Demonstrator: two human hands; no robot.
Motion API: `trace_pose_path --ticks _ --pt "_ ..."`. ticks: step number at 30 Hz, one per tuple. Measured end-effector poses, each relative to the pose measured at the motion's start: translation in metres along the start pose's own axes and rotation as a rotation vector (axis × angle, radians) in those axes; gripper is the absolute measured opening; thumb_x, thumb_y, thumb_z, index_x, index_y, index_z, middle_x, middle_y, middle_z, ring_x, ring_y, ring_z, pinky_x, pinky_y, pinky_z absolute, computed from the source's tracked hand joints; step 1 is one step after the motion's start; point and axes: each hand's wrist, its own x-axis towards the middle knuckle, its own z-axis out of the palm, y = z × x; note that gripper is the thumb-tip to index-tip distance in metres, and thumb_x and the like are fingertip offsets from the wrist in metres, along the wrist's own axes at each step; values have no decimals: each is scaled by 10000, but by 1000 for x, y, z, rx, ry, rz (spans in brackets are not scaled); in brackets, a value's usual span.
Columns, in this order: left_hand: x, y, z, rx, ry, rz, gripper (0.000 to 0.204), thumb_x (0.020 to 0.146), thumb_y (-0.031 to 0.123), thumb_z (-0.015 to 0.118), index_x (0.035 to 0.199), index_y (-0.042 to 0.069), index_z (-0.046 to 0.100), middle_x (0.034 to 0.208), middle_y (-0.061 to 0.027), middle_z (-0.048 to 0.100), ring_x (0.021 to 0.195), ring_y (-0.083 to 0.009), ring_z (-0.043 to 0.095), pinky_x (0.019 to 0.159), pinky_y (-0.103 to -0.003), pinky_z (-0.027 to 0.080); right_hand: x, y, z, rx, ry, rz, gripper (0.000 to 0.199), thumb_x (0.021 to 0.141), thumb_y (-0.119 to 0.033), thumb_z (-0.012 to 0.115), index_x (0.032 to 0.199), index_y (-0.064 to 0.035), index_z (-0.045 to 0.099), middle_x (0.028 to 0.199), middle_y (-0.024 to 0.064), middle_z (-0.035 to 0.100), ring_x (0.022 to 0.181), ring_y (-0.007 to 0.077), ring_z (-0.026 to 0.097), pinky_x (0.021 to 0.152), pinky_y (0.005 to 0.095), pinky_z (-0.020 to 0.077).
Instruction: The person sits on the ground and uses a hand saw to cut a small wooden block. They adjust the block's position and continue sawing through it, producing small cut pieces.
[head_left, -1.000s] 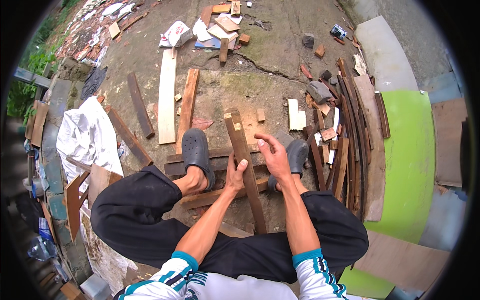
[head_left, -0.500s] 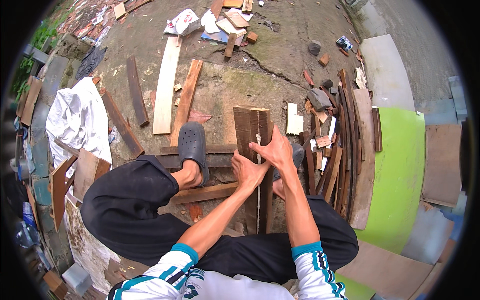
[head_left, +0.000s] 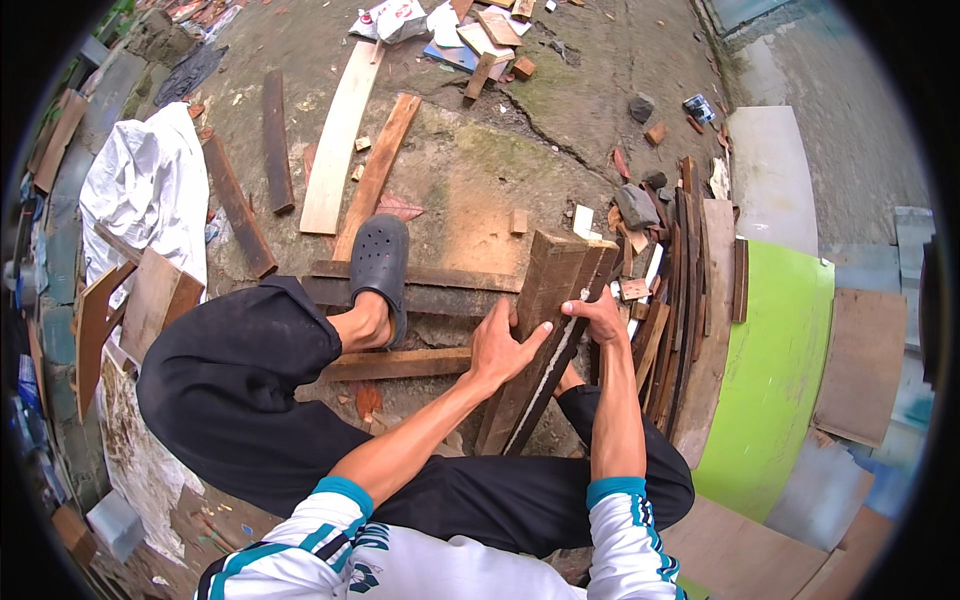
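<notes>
Between my knees stand dark wooden boards [head_left: 552,270] set face to face, their upper end leaning to the right. A rough white line [head_left: 545,392], like glue or filler, runs along the seam. My left hand [head_left: 500,347] grips the left board's side, thumb stretched over its edge toward the seam. On the right, my right hand [head_left: 602,318] wraps the other board's edge, its thumb pressing near the top of the white line. The boards' lower end reaches down by my lap.
Wooden beams [head_left: 415,285] lie across the ground by my dark clog [head_left: 380,255]. A pale plank [head_left: 342,140] and a brown plank [head_left: 376,175] lie ahead. Stacked strips [head_left: 690,290] and a green panel [head_left: 765,360] are at right; a white sack [head_left: 150,195] is at left.
The boards have tilted, their upper end swinging right. My hands have moved apart, the right one shifting to the right edge. A small wood block on the ground has come into view.
</notes>
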Motion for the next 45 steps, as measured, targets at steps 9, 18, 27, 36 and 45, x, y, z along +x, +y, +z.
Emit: trace_pose_path --ticks 9,18,27,36,45 --pt "-13 8 -13 44 15 167 573 743 496 853 803 34 520 684 -107 552 592 -285 564 560 -421 463 -17 0 -1 45 -53 -40 630 604 -177 926 1149 10 671 1004 57 712 890 174 665 807 312 511" --pt "-13 2 -23 106 61 109 592 811 530 801 939 -15 609 848 -178 661 790 -327 654 722 -428 513 -46 -20 42 -45 32 -116 516 685 -135 895 1127 5 668 1019 69 732 913 167 680 839 329 536" --pt "-4 -14 -39 -178 70 59 609 877 542 725 1076 -24 626 948 -208 738 889 -335 727 786 -414 542 -64 -29 98 -295 354 -246 503 729 -158 876 1148 21 663 1013 114 762 899 180 716 830 333 562" --pt "14 -28 -36 -559 -70 -11 695 948 550 677 1268 -62 596 1178 -149 678 1078 -195 624 940 -339 502 -56 -24 105 -213 277 -232 541 700 -202 910 1147 5 685 1024 102 767 926 181 722 844 336 563" --pt "40 -48 -72 -420 404 113 729 931 545 699 1321 -57 573 1294 -148 629 1177 -252 560 1038 -381 415 -34 -21 18 -466 432 -55 548 696 -363 885 1072 -7 705 962 130 761 866 221 724 829 370 557"
